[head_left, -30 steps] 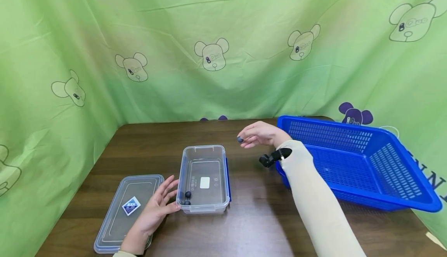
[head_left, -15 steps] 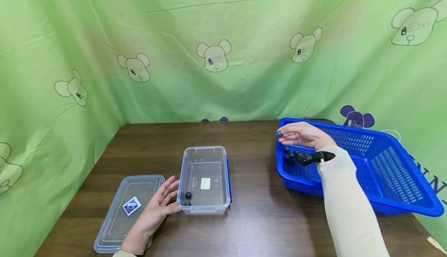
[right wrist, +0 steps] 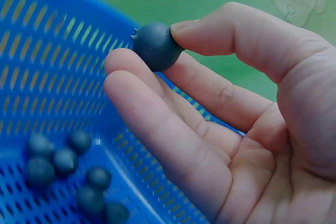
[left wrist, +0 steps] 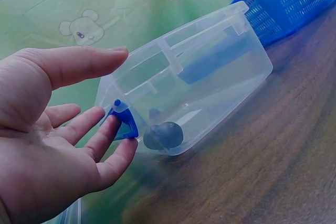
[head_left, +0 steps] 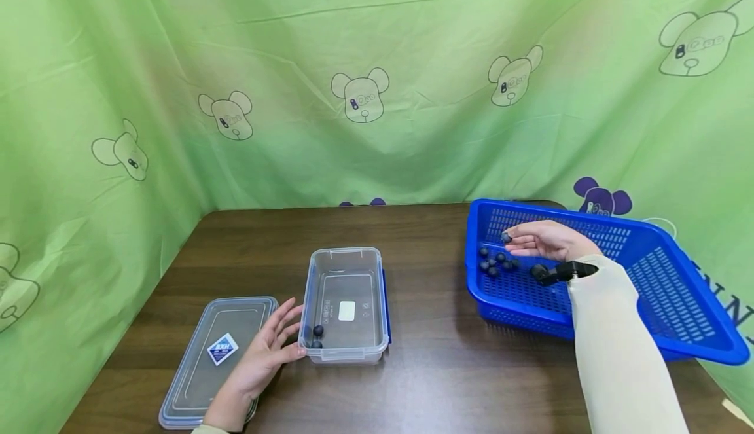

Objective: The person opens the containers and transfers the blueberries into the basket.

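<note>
My right hand (head_left: 514, 241) is over the left part of the blue basket (head_left: 660, 329) and pinches one dark blueberry (right wrist: 154, 45) between thumb and fingertips. Below it, several more blueberries (head_left: 495, 261) lie on the basket floor. My left hand (head_left: 275, 341) is open, with its straight fingers resting against the near left end of a clear plastic container (head_left: 344, 303). Two blueberries (head_left: 317, 336) lie in that container's near left corner, one of them (left wrist: 164, 135) close to the blue clip (left wrist: 125, 123).
The container's clear lid (head_left: 218, 355) lies flat on the brown table (head_left: 436, 381) under my left wrist. Green cloth with bear prints hangs behind the table and on both sides. The basket sits tilted at the table's right end.
My right hand has carried the blueberry to the right, from above the table beside the container to inside the basket. The left hand has stayed still.
</note>
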{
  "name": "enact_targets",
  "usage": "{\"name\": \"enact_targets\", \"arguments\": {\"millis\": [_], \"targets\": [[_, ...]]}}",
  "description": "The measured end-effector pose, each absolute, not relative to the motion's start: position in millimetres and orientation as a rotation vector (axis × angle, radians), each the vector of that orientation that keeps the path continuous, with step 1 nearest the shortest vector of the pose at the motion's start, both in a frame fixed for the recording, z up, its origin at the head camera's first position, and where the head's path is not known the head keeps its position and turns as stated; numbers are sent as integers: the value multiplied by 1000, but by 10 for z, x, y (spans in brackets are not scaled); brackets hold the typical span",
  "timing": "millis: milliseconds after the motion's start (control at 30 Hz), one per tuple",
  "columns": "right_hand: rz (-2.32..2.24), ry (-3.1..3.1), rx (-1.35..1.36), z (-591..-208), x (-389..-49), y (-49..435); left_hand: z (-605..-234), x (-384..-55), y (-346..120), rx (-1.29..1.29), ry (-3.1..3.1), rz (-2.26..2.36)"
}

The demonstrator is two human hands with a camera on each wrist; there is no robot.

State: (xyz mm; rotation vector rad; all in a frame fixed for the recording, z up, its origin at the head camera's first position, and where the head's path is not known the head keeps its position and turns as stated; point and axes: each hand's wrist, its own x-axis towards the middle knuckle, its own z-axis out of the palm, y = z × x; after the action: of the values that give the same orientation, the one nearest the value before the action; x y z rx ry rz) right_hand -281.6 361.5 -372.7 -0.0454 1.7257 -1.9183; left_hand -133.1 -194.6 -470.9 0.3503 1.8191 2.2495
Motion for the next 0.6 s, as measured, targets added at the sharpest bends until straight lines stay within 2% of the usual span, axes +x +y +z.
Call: {"name": "enact_targets", "arguments": {"millis": [600], "targets": [[-1413, 2015, 267, -4029, -2848, 3538, -4694, -1333, -1939, 320, 1821, 2248]]}}
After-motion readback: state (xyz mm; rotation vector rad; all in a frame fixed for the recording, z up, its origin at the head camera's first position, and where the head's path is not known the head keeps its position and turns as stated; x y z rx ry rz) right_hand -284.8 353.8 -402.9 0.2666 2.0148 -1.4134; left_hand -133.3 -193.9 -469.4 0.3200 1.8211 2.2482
